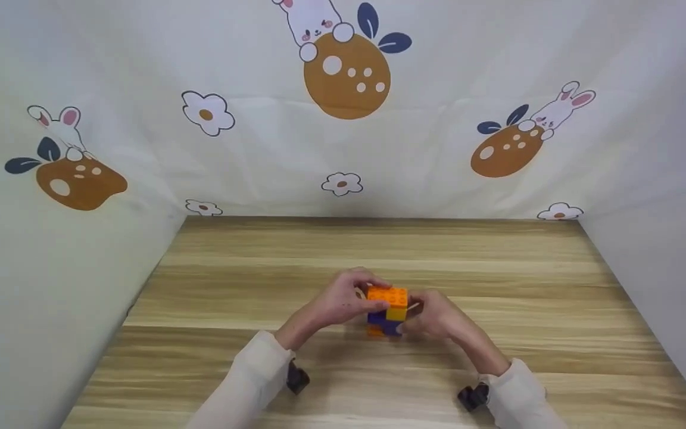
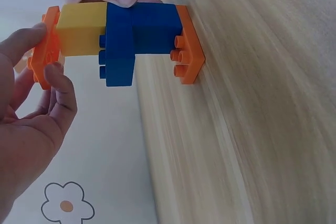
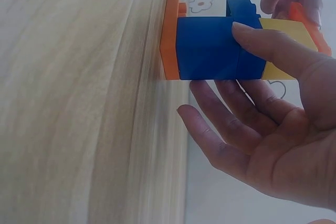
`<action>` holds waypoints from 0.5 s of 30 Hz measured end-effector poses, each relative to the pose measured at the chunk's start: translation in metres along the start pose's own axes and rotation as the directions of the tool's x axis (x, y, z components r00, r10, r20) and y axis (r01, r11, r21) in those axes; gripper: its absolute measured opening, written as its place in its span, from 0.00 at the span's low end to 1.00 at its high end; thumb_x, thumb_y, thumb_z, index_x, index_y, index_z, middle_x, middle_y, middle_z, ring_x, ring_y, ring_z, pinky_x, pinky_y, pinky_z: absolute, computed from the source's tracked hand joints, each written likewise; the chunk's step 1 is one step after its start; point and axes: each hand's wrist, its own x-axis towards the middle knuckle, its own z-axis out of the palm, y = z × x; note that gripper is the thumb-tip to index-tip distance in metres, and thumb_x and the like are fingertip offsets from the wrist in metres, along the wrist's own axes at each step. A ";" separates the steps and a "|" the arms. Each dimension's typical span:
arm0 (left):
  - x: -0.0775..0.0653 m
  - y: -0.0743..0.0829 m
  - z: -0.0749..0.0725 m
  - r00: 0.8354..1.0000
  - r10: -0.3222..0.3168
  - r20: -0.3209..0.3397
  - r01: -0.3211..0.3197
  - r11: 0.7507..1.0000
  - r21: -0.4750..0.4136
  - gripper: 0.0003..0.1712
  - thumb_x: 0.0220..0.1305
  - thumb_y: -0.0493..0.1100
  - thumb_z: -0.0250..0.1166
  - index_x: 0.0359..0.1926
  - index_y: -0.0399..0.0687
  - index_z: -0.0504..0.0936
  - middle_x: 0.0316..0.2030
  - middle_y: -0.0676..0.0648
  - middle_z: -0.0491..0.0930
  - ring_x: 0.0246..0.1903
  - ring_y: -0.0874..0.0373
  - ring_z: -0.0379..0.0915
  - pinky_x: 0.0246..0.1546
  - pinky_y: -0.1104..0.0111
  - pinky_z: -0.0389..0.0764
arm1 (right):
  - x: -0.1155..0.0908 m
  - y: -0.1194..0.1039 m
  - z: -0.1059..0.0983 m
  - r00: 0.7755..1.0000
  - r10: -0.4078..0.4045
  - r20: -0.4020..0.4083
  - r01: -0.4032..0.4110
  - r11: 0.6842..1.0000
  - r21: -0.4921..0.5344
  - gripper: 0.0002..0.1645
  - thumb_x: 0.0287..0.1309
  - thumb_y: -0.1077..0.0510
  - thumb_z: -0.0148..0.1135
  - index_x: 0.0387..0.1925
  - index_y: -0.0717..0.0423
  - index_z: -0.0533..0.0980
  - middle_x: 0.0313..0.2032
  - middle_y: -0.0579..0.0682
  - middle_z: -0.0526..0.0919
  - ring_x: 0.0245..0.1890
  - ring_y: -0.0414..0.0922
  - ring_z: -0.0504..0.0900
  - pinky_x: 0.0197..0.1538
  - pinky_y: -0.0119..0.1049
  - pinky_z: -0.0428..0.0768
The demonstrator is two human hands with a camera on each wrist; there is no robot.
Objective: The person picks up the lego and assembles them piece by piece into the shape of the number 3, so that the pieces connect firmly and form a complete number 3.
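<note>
A stack of toy building bricks stands upright on the wooden table. Its base is a thin orange plate (image 2: pixel 191 51) with some studs exposed. Above that sit a blue brick (image 3: pixel 205 48) and a second blue brick (image 2: pixel 119 51) that juts out to one side. A yellow brick (image 2: pixel 83 27) comes higher, with another thin orange plate (image 1: pixel 389 294) at the top. My left hand (image 1: pixel 346 298) pinches this top plate between thumb and fingers. The right hand (image 1: pixel 435 316) grips the upper blue brick from the right side. Whether the top plate is fully seated, I cannot tell.
The wooden table (image 1: pixel 248 268) surrounds the stack. A pale cloth (image 1: pixel 248 161) printed with rabbits and flowers hangs behind it and at both sides. Small black cameras (image 1: pixel 297 378) are strapped at both wrists, by the white sleeves (image 1: pixel 248 375).
</note>
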 end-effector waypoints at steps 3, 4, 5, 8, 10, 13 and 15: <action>0.000 0.001 0.000 1.000 -0.022 0.003 0.022 1.000 -0.006 0.17 0.60 0.50 0.73 0.50 0.56 0.88 0.45 0.54 0.82 0.42 0.57 0.72 0.42 0.68 0.75 | 0.000 0.000 0.000 1.000 0.000 -0.004 0.000 1.000 -0.007 0.27 0.44 0.65 0.77 0.49 0.65 0.81 0.44 0.61 0.88 0.42 0.49 0.87 0.47 0.42 0.85; 0.001 0.002 0.000 1.000 -0.024 0.004 0.024 1.000 -0.013 0.16 0.60 0.50 0.73 0.50 0.56 0.88 0.45 0.54 0.81 0.42 0.57 0.72 0.42 0.67 0.75 | 0.000 0.000 0.000 1.000 -0.003 -0.004 0.003 1.000 -0.007 0.26 0.44 0.65 0.77 0.49 0.65 0.81 0.44 0.61 0.87 0.42 0.49 0.86 0.47 0.42 0.85; 0.001 0.002 0.000 1.000 -0.028 0.005 0.028 0.999 -0.019 0.16 0.60 0.50 0.73 0.49 0.57 0.88 0.45 0.54 0.81 0.41 0.57 0.72 0.42 0.67 0.75 | 0.000 0.000 0.000 1.000 -0.008 -0.004 0.008 1.000 -0.008 0.26 0.44 0.66 0.77 0.49 0.65 0.81 0.44 0.61 0.87 0.42 0.50 0.86 0.47 0.42 0.85; 0.002 0.001 0.000 1.000 -0.028 0.011 0.028 0.999 -0.028 0.15 0.60 0.51 0.73 0.49 0.58 0.88 0.44 0.55 0.82 0.41 0.56 0.71 0.43 0.66 0.74 | 0.000 0.000 -0.001 1.000 -0.012 -0.002 0.012 1.000 -0.009 0.26 0.43 0.66 0.77 0.49 0.66 0.81 0.44 0.61 0.87 0.42 0.50 0.86 0.47 0.42 0.85; 0.002 0.000 -0.001 1.000 -0.023 0.015 0.023 0.999 -0.032 0.15 0.60 0.51 0.73 0.49 0.58 0.88 0.43 0.55 0.82 0.41 0.56 0.71 0.43 0.66 0.73 | 0.000 0.000 -0.001 1.000 -0.011 -0.003 0.011 1.000 -0.013 0.27 0.43 0.66 0.77 0.49 0.65 0.81 0.45 0.61 0.87 0.43 0.50 0.86 0.47 0.42 0.85; 0.003 0.000 -0.001 0.999 -0.025 0.022 0.026 0.999 -0.037 0.15 0.60 0.51 0.73 0.48 0.59 0.89 0.42 0.55 0.81 0.41 0.56 0.70 0.43 0.65 0.72 | 0.001 0.000 -0.001 1.000 0.000 -0.007 0.000 1.000 -0.024 0.27 0.44 0.65 0.77 0.50 0.64 0.81 0.45 0.59 0.87 0.43 0.50 0.86 0.48 0.43 0.85; 0.004 0.000 -0.002 0.999 -0.027 0.024 0.028 0.999 -0.041 0.14 0.60 0.51 0.74 0.48 0.59 0.89 0.42 0.55 0.81 0.41 0.56 0.70 0.43 0.65 0.72 | 0.001 -0.001 -0.001 1.000 0.009 -0.007 -0.009 1.000 -0.021 0.27 0.44 0.65 0.77 0.50 0.64 0.81 0.45 0.59 0.87 0.43 0.50 0.86 0.49 0.43 0.85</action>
